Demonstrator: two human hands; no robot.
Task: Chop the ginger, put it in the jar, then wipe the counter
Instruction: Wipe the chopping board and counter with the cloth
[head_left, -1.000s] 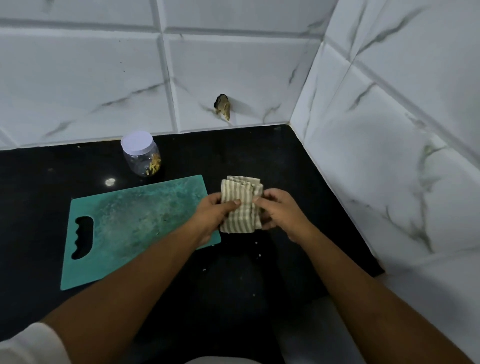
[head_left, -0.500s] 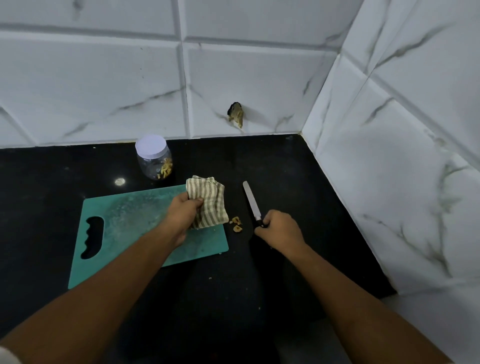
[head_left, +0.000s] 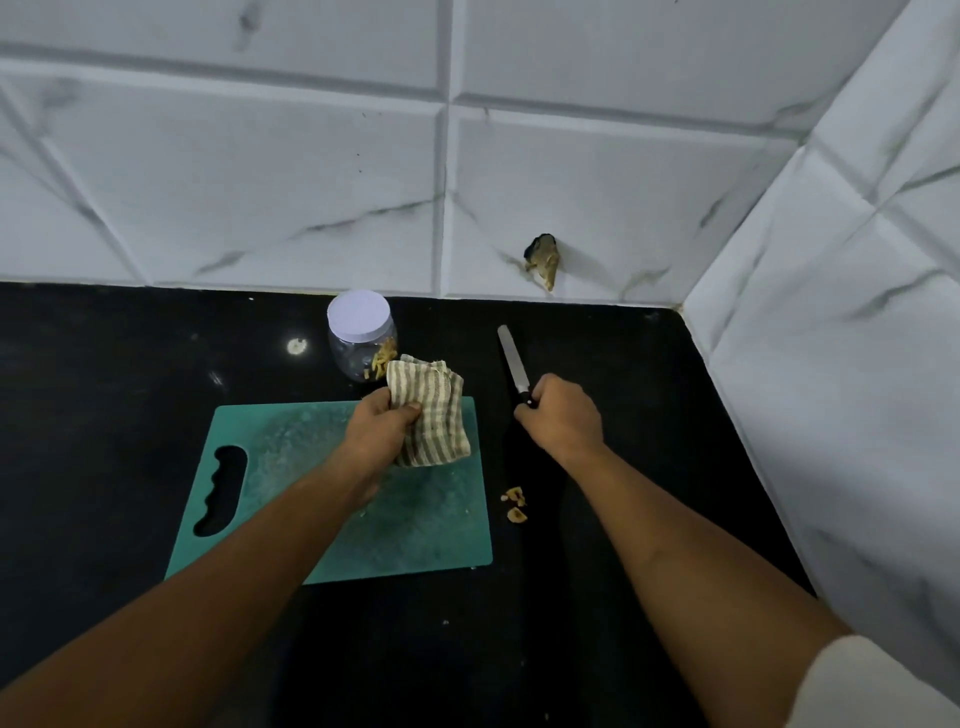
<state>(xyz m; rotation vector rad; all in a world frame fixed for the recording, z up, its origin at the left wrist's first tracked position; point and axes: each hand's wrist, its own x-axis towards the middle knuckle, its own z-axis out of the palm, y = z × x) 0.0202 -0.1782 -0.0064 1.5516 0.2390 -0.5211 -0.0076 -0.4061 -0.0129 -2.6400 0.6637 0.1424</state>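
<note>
White marbled tiles are seen behind a black desk, on which a green chopping board is laid. At twelve o'clock from the board a lidded jar is stood, with ginger visible inside. A folded striped cloth is held over the board's far right corner by the left hand, its fingers curled round the fabric. At two o'clock a knife is gripped by the handle in the right hand, fingers wrapped closed, blade pointed to twelve o'clock. A few ginger scraps are seen on the desk at three o'clock, just beside the board's edge. Wiping is judged to be the step in hand. It would be done best if the knife were set well aside first and the scraps were gathered by the cloth in one pass rather than scattered, the cloth being kept folded and pressed flat.
</note>
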